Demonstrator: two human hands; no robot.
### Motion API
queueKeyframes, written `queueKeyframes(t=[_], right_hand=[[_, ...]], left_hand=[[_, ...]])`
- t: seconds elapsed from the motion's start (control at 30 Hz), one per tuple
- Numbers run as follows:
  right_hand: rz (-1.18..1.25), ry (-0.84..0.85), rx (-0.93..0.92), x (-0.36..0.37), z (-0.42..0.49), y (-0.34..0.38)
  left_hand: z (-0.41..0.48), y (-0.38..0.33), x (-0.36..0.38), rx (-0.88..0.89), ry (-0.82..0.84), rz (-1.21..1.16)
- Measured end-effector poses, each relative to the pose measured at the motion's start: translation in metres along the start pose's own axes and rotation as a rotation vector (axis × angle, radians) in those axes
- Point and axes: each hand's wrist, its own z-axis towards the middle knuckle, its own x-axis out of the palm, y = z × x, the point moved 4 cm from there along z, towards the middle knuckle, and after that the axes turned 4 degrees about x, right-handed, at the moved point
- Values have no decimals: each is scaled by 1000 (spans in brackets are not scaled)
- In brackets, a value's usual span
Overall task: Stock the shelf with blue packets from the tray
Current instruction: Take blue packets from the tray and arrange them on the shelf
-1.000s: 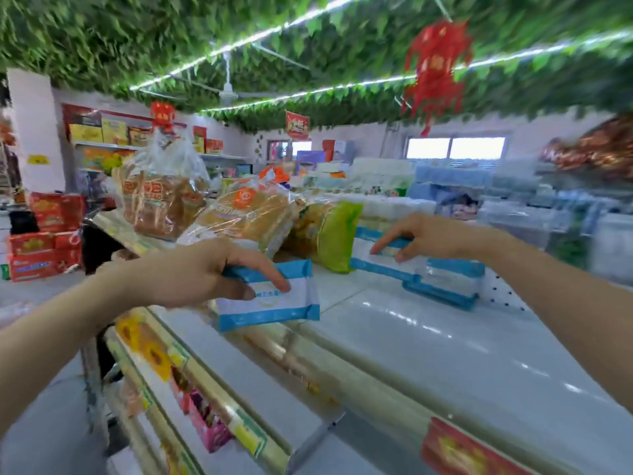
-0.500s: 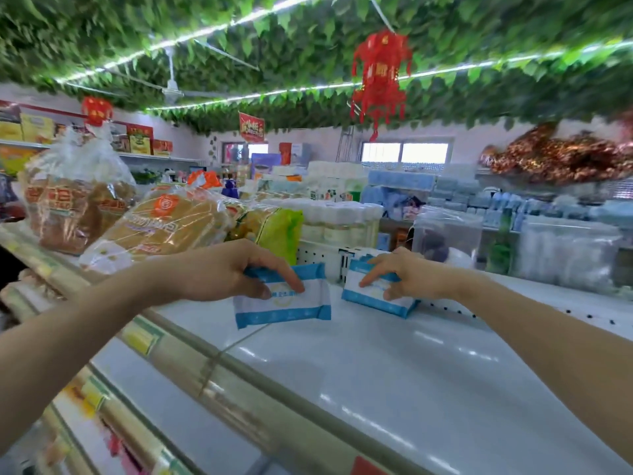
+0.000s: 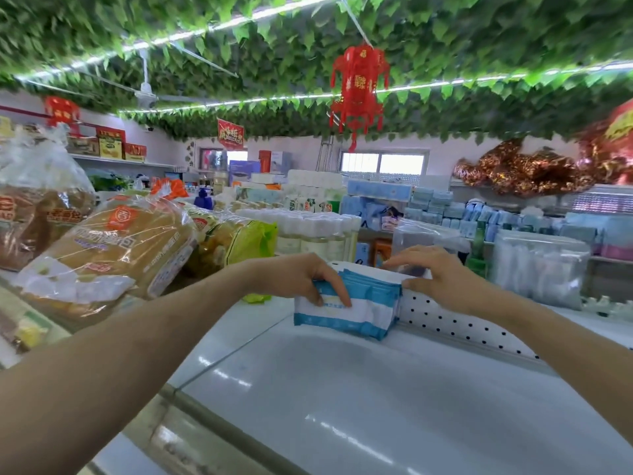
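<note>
Several blue-and-white packets [image 3: 356, 311] stand upright in a row on the white shelf [image 3: 359, 399], against its perforated back rail [image 3: 455, 323]. My left hand [image 3: 301, 277] grips the front packet from above, fingers curled over its face. My right hand [image 3: 442, 274] rests on the back end of the row, thumb pressing the rear packets and fingers spread over the top. The tray is out of view.
Bagged bread loaves [image 3: 113, 248] and a green snack bag [image 3: 253, 240] lie on the shelf to the left. A row of white bottles [image 3: 308, 229] stands behind. Clear plastic bags [image 3: 541, 265] sit at the right behind the rail. The shelf's front edge [image 3: 191, 416] runs below.
My left hand carried its packet rightward and set it against the row under my right hand. The two hands have come close together and the camera turned right.
</note>
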Motion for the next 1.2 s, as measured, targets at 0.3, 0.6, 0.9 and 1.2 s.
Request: queueKeyframes(t=[0.3,0.6,0.9,1.2], right_hand=[[-85,-6,31,-28,-31,-16],[-56,43,-31,-9,-9,30],[168,238,-354,44,39,200],[137,550,-787,154,31,434]], left_hand=[[57,17,27,147,-119,123],[22,17,15,162,-247,115],[-177,37,-23,-106,-354,97],[-445,45,12,-619,-508,157]])
